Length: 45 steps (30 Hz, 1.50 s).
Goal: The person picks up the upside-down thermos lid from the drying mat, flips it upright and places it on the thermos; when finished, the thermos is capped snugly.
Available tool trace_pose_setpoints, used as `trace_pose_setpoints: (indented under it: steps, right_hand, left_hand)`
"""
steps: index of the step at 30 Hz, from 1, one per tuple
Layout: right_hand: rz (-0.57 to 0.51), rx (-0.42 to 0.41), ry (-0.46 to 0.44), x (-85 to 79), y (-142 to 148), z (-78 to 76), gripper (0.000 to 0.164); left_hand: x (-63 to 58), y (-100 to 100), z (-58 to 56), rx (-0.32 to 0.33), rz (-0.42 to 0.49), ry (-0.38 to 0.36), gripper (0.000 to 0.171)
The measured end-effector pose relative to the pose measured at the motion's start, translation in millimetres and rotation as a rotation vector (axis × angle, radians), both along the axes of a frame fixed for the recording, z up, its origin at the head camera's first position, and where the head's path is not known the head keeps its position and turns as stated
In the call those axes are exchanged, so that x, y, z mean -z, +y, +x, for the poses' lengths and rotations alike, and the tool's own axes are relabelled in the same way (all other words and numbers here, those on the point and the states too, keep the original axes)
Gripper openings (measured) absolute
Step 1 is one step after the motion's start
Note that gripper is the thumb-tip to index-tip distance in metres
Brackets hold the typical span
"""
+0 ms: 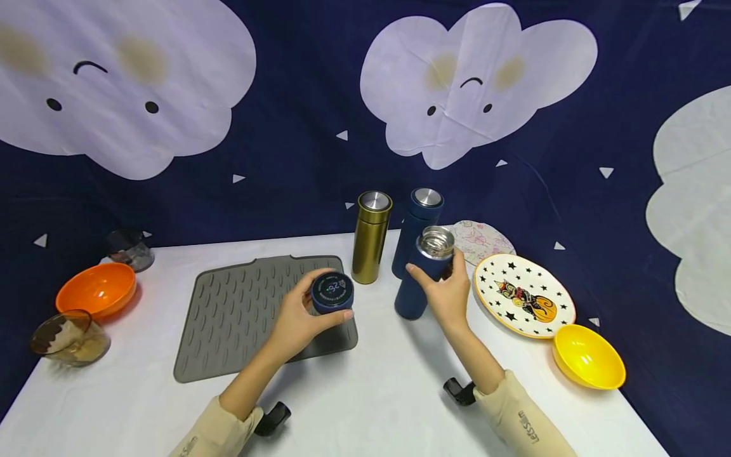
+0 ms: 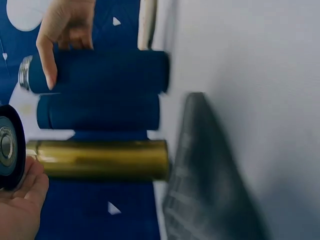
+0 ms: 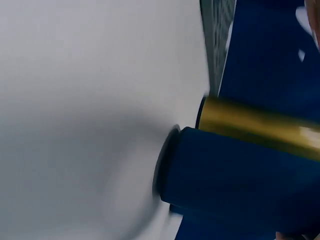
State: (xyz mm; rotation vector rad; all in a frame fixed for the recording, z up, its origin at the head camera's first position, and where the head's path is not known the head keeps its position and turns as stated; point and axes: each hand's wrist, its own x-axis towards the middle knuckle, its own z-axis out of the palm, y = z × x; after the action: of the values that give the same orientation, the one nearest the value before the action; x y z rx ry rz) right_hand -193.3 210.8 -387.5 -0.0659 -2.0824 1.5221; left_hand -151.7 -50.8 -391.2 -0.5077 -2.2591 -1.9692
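Note:
My left hand [image 1: 298, 317] grips a round navy bottle lid [image 1: 332, 293] with a lit digital display on top. The lid is held over the right part of a grey ribbed mat [image 1: 228, 317]; its underside shows in the left wrist view. With my right hand [image 1: 450, 295] I hold a navy thermos bottle [image 1: 411, 297], its steel mouth uncovered and facing up, fingers and thumb around the upper body. Behind that bottle stands a second navy thermos [image 1: 408, 231] with a steel-topped lid. A gold thermos [image 1: 370, 244], lid on, stands between my hands, farther back.
To the right lie a plate [image 1: 537, 279] with a cat print, a yellow bowl [image 1: 588, 355] and a patterned round mat [image 1: 482, 240]. An orange bowl [image 1: 97, 289], a brown-tinted glass [image 1: 74, 343] and a dark glass [image 1: 131, 251] are at the left. A cloud-printed curtain [image 1: 308, 158] hangs behind the table.

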Motion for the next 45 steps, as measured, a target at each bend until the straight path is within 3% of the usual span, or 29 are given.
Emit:
trace_pose_setpoints:
  steps: [6,12,16,21,25,31,35,37,41,43,45]
  right_hand:
    - [-0.003,-0.091,-0.025,5.3,-21.0,11.7,0.077]
    - [0.030,-0.108,0.001,8.8,-22.8,10.6,0.075]
    - [0.064,-0.119,0.020,9.4,-21.3,10.6,0.070]
    - [0.096,-0.136,0.045,11.1,-23.0,12.4,0.064]
    - [0.091,-0.140,0.047,11.5,-26.0,14.3,0.066]
    - [0.076,-0.138,0.056,5.6,-32.6,19.1,0.068]
    - [0.085,-0.147,0.053,-10.5,-40.0,29.8,0.067]
    - [0.105,-0.138,0.052,-18.3,-42.3,34.7,0.064]
    - [0.109,-0.124,0.065,-21.3,-42.9,36.2,0.060]
    - [0.099,-0.131,0.072,-21.4,-43.3,35.4,0.061]
    - [0.082,-0.139,0.071,-20.9,-43.9,34.3,0.063]
  left_hand:
    - [-24.6,30.5,-18.9,0.048,0.039,0.055,0.074]
    - [-49.8,67.8,-38.5,0.104,0.098,0.107,0.070]
    - [-61.3,95.8,-58.9,0.154,0.030,0.187,0.068]
    - [-54.1,109.3,-76.8,0.186,-0.123,0.208,0.069]
    - [-44.7,103.3,-82.9,0.246,-0.127,0.198,0.068]
    - [-41.2,88.4,-90.7,0.351,-0.131,0.193,0.068]
    - [-35.3,80.0,-83.8,0.311,-0.008,0.142,0.082]
    - [-34.0,84.1,-76.1,0.251,0.031,0.156,0.095]
    - [-35.7,102.6,-68.1,0.088,-0.041,0.264,0.114]
    - [-34.4,105.2,-68.3,0.021,-0.066,0.286,0.109]
    - [-30.0,98.7,-71.3,-0.007,-0.003,0.264,0.096]
